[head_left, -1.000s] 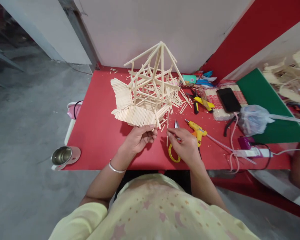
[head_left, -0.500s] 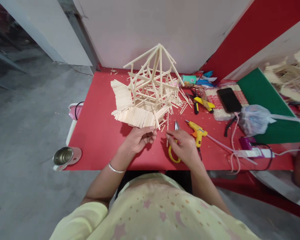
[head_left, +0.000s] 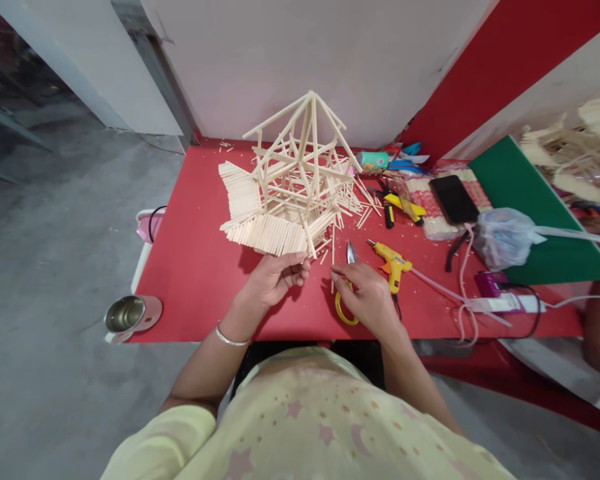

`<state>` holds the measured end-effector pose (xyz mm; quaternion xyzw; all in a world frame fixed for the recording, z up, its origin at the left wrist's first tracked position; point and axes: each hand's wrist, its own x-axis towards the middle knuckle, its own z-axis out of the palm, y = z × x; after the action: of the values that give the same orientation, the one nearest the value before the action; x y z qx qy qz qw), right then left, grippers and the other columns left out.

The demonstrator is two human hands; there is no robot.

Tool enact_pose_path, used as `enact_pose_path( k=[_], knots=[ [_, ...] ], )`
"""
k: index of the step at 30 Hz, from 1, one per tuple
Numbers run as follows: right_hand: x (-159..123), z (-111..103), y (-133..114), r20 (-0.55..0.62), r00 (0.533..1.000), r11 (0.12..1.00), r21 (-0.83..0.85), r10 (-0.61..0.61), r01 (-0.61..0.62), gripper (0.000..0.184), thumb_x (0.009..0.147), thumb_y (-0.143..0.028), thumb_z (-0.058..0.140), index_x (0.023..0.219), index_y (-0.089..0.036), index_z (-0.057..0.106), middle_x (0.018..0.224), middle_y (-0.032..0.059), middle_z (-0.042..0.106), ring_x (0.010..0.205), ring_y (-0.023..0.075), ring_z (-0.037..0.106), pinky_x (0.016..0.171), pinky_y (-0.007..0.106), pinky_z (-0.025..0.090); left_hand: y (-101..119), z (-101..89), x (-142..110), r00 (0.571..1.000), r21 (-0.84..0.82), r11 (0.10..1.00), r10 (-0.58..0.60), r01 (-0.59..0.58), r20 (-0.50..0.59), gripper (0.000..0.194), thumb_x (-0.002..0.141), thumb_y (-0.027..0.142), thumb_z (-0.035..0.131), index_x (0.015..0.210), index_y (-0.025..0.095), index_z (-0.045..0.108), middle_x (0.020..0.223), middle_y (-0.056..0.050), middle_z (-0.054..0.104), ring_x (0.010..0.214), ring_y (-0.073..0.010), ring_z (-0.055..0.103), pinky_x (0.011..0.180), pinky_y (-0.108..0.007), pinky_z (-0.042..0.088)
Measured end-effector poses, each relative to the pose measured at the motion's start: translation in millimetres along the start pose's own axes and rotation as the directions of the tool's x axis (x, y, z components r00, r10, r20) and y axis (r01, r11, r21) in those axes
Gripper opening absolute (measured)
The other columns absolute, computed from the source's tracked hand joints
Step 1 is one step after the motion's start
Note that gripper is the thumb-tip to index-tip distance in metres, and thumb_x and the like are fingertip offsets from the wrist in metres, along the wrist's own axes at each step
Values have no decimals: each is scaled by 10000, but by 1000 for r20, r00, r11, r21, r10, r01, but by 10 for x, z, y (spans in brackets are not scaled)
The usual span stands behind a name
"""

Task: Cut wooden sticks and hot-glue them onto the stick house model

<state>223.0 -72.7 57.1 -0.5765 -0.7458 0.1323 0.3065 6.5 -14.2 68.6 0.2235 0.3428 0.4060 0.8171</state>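
Where the back half of the red table (head_left: 190,267) meets the wall (head_left: 280,47), a little house of sticks (head_left: 300,163) stands upright, with a pointy top and open sides. Flat flaps of sticks spread out low at its left and front. At the front flap's edge is the person's left hand (head_left: 280,275), with its fingers curled in and close together. The tips are right at the edge, but I cannot tell if they pinch it. Next to it, the right hand (head_left: 364,292) is half closed, with its thumb and first finger near each other. They are over a thin stick (head_left: 333,243), and I cannot tell if they have hold of it. Scissors (head_left: 351,253) with yellow handles are partly under that hand. Just right of them lies a yellow glue gun (head_left: 394,262). Farther back is a yellow cutter (head_left: 405,207). A black phone (head_left: 454,199) lies on packs of sticks (head_left: 433,223), with a tied plastic bag (head_left: 505,237) near it. A metal cup (head_left: 133,317) is at the table's front left corner.
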Motion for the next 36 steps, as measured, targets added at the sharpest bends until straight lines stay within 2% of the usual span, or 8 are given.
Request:
enact_pose_path(
  k=[9, 12, 16, 22, 26, 36],
  knots=[
    [6, -7, -41, -15, 999, 999, -8, -34, 34, 250, 1009, -310, 558, 1074, -188, 767, 1010, 100, 785, 942, 240, 722, 896, 400, 568, 6, 17, -6, 1000, -8, 1000, -2, 2, -8, 269, 682, 254, 868, 816, 87, 706, 691, -30, 683, 566, -101, 632, 490, -187, 487],
    [27, -1, -74, -53, 997, 998, 8, -54, 55, 256, 1004, -308, 571, 1153, -197, 748, 1032, 94, 783, 957, 236, 720, 897, 401, 573, 17, 25, -12, 1000, -11, 1000, -6, 6, -5, 261, 681, 258, 857, 812, 90, 705, 691, -29, 682, 563, -104, 632, 484, -190, 491],
    [55, -7, -171, -144, 986, 993, 72, -77, 89, 402, 990, -269, 590, 1391, -254, 618, 1135, 69, 769, 1039, 223, 714, 949, 411, 578, 32, 18, 3, 999, -24, 999, -44, 44, -9, 213, 704, 255, 804, 785, 91, 696, 687, -39, 682, 561, -122, 640, 467, -205, 500],
    [83, -42, -370, -280, 941, 959, 148, -192, 240, 654, 923, -150, 629, 1531, -309, 449, 1300, 74, 716, 1178, 245, 674, 962, 459, 603, 33, -3, 20, 998, -37, 997, -61, 62, 21, 159, 758, 236, 732, 794, 86, 696, 696, -50, 680, 572, -134, 655, 471, -211, 511],
    [87, -17, -433, -260, 935, 949, 136, -243, 285, 712, 916, -116, 588, 1575, -286, 377, 1349, 89, 695, 1229, 260, 655, 1027, 502, 576, 20, -17, 12, 997, -35, 998, -51, 53, 52, 213, 737, 261, 773, 827, 76, 717, 716, -50, 686, 581, -130, 653, 475, -206, 514],
    [68, 50, -429, -247, 932, 937, 163, -266, 310, 764, 892, -76, 588, 1588, -290, 359, 1391, 91, 666, 1264, 253, 631, 1033, 480, 589, 1, -14, -3, 996, -12, 999, -50, 51, 72, 263, 700, 275, 833, 855, 88, 733, 735, -38, 687, 604, -121, 653, 515, -204, 509]
  ],
)
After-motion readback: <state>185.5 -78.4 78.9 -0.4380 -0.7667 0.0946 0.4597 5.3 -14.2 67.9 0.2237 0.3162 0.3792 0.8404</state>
